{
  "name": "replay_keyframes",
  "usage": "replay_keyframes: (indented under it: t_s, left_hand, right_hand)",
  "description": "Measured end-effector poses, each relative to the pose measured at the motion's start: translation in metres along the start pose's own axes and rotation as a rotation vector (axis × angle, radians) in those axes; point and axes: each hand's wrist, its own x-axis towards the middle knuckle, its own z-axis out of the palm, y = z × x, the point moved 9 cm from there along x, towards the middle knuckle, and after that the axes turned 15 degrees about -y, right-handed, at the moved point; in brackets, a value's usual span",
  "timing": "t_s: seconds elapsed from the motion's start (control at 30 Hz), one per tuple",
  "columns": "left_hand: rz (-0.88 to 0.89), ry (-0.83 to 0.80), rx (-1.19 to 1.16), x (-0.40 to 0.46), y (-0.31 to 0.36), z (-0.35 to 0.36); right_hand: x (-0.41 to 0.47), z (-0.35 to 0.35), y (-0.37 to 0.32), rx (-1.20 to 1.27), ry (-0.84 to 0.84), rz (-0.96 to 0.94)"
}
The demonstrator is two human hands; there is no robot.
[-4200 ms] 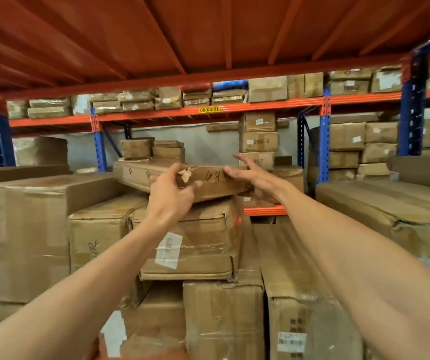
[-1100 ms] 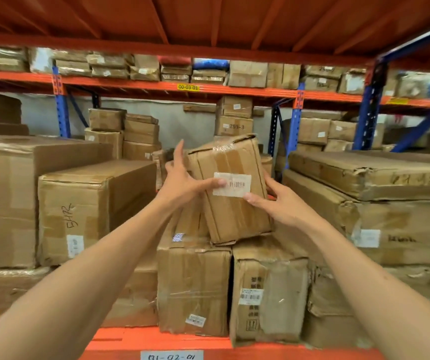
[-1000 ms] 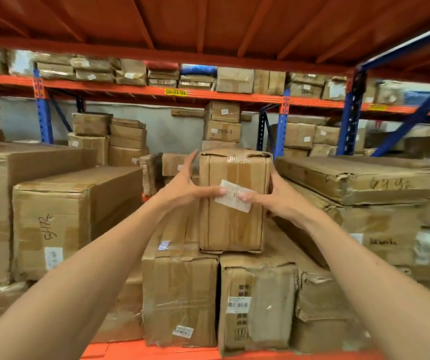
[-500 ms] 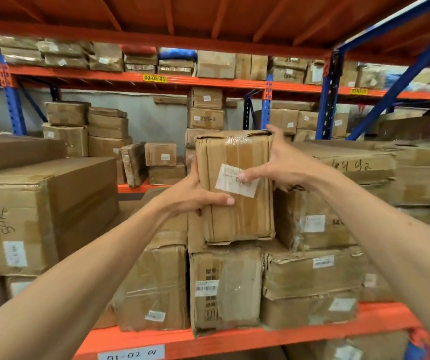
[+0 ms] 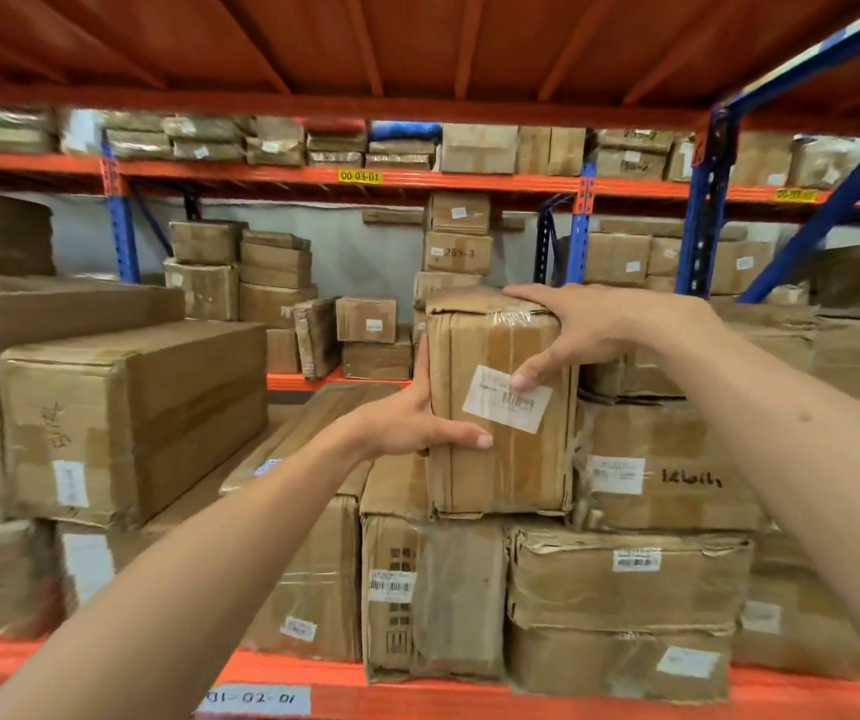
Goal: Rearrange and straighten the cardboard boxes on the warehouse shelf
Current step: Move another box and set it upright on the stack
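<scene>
A tall taped cardboard box [image 5: 495,459] with a white barcode label stands upright on a lower box [image 5: 433,595] at the front of the orange shelf [image 5: 521,693]. My left hand [image 5: 407,423] grips its left front edge, thumb across the face. My right hand [image 5: 589,330] clasps its top right corner, thumb pressing on the label. The box's right side sits against a box marked in black pen [image 5: 667,459].
Large boxes [image 5: 126,418] are stacked at the left, crumpled ones [image 5: 625,605] at the lower right. Smaller boxes [image 5: 365,319] sit at the back on a far rack. A blue upright [image 5: 703,210] stands at the right. An orange deck hangs overhead.
The long box was turned from lying across the stack to standing on end. It now rests on the lower box, close against the box to its right; my right hand stays on its top corner.
</scene>
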Motion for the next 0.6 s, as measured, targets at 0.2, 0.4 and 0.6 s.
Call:
replay_keyframes:
  t_s: [0.2, 0.4, 0.6]
  left_hand:
    - [-0.095, 0.013, 0.003, 0.003, -0.007, -0.001]
    - [-0.224, -0.066, 0.240, -0.024, -0.029, -0.003]
    - [-0.063, 0.445, 0.159, -0.135, -0.074, -0.108]
  right_hand:
    - [0.010, 0.002, 0.009, -0.015, 0.007, 0.026]
    - [0.009, -0.005, -0.004, -0.117, -0.092, 0.129]
    - [0.030, -0.027, -0.130, -0.171, 0.100, -0.010]
